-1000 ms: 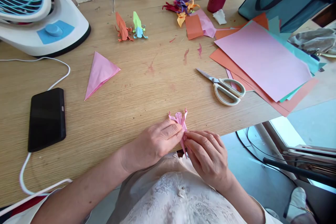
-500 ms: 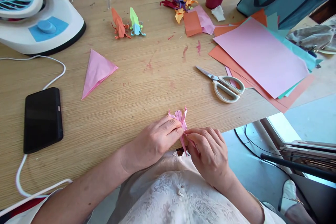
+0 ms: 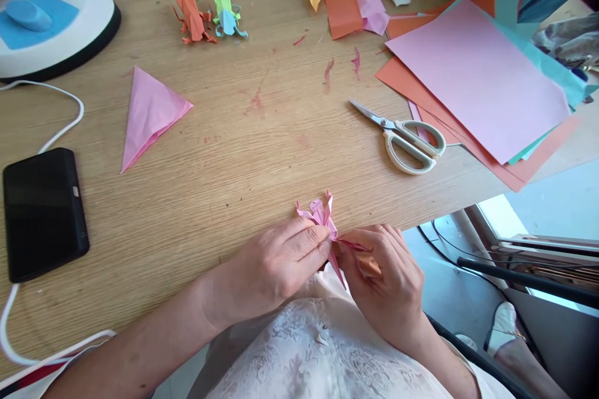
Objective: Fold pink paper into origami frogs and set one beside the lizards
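Near the table's front edge, a pink origami figure (image 3: 319,212) with thin pointed limbs is between my two hands. My left hand (image 3: 285,259) is closed on its body, fingers pressed together over the middle. My right hand (image 3: 386,271) pinches a thin strip of the figure that sticks out to the right. Another narrow point hangs down between the hands. Part of the body is hidden under my left fingers. Beyond the hands to the right lie scissors (image 3: 407,140) with pale handles, their blades nearly together.
A folded pink paper triangle (image 3: 153,115) lies left of centre, and a black phone (image 3: 44,215) at far left near a white fan base (image 3: 70,31). Orange (image 3: 189,12) and green-blue (image 3: 226,6) origami figures stand behind. Coloured paper sheets (image 3: 482,81) are stacked at right.
The view has tilted down and closer to the table. My right hand has shifted slightly right, and the strip it pinches now points out sideways. My left hand keeps its hold.
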The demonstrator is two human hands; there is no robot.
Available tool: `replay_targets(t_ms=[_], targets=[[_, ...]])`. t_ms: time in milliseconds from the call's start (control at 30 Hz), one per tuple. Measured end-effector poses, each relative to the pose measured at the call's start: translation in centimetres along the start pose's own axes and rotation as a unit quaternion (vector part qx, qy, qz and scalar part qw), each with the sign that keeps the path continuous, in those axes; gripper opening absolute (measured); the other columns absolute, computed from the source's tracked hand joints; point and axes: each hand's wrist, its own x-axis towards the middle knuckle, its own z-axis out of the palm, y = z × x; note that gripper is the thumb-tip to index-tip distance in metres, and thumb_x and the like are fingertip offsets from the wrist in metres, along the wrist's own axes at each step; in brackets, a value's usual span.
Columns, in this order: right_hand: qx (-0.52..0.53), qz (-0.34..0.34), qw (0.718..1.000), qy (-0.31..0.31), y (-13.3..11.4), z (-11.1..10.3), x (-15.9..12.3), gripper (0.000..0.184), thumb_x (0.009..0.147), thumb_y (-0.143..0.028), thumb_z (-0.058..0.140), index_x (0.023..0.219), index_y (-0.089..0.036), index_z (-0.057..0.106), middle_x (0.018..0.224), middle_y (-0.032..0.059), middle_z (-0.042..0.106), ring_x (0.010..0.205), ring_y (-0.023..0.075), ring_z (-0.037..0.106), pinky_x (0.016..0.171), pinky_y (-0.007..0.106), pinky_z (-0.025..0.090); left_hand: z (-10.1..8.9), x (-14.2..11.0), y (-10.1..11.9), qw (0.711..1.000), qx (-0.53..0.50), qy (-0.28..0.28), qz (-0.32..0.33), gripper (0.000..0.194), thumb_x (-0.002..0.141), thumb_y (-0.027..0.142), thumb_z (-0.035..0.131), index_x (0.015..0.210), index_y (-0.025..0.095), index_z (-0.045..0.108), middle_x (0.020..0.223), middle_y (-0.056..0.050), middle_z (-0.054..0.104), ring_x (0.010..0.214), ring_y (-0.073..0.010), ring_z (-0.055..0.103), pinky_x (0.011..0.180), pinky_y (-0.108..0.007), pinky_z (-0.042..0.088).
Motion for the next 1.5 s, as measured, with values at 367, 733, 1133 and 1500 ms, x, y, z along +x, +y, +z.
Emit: replay_targets(t_ms=[367, 733, 1133, 1500], targets=[[-0.061, 0.066, 0.996, 0.001, -0.6, 0.0, 0.5, 0.014, 0.091, -0.011, 0.060, 0.097, -0.023, 0.056, 0.075, -0.0024, 0.061, 0.062, 0.0133, 0.056, 0.061, 0.029, 0.042, -0.5, -0.2, -0.1, 0.998, 0.041, 0.003, 0.038, 0.031, 0.093, 0.010, 0.059, 0.122, 0.000, 0.061, 0.118, -0.015, 0.070, 0.111, -0.0254, 0.064, 0.100, -0.039, 0.057], [-0.084, 0.082, 0.991, -0.062, -0.9, -0.5, 1.9, 0.012, 0.094, -0.010, 0.052, 0.092, -0.021, 0.056, 0.075, -0.0019, 0.059, 0.065, 0.0130, 0.054, 0.061, 0.027, 0.041, -0.9, -0.1, -0.1, 0.996, 0.066, -0.029, 0.043, 0.031, 0.096, 0.007, 0.048, 0.122, 0.002, 0.064, 0.121, -0.012, 0.070, 0.110, -0.0243, 0.066, 0.101, -0.037, 0.056], [-0.123, 0.050, 0.990, -0.045, -0.9, -0.8, 2.5, 0.014, 0.092, -0.009, 0.056, 0.089, -0.020, 0.063, 0.103, 0.0079, 0.052, 0.074, 0.0140, 0.056, 0.056, 0.027, 0.049, -0.7, -0.1, 0.2, 0.992, 0.115, -0.045, 0.036, 0.032, 0.097, 0.008, 0.044, 0.122, 0.009, 0.064, 0.126, -0.012, 0.067, 0.110, -0.0224, 0.063, 0.096, -0.039, 0.051], [-0.088, -0.037, 0.990, -0.107, 0.4, -1.7, 2.1, 0.014, 0.091, -0.006, 0.057, 0.099, -0.016, 0.063, 0.105, 0.0116, 0.064, 0.086, 0.0202, 0.062, 0.072, 0.036, 0.053, -0.7, -0.6, 0.0, 0.987, 0.120, -0.094, 0.042, 0.038, 0.097, 0.007, 0.043, 0.131, 0.007, 0.059, 0.136, -0.013, 0.060, 0.118, -0.0246, 0.058, 0.104, -0.043, 0.045]])
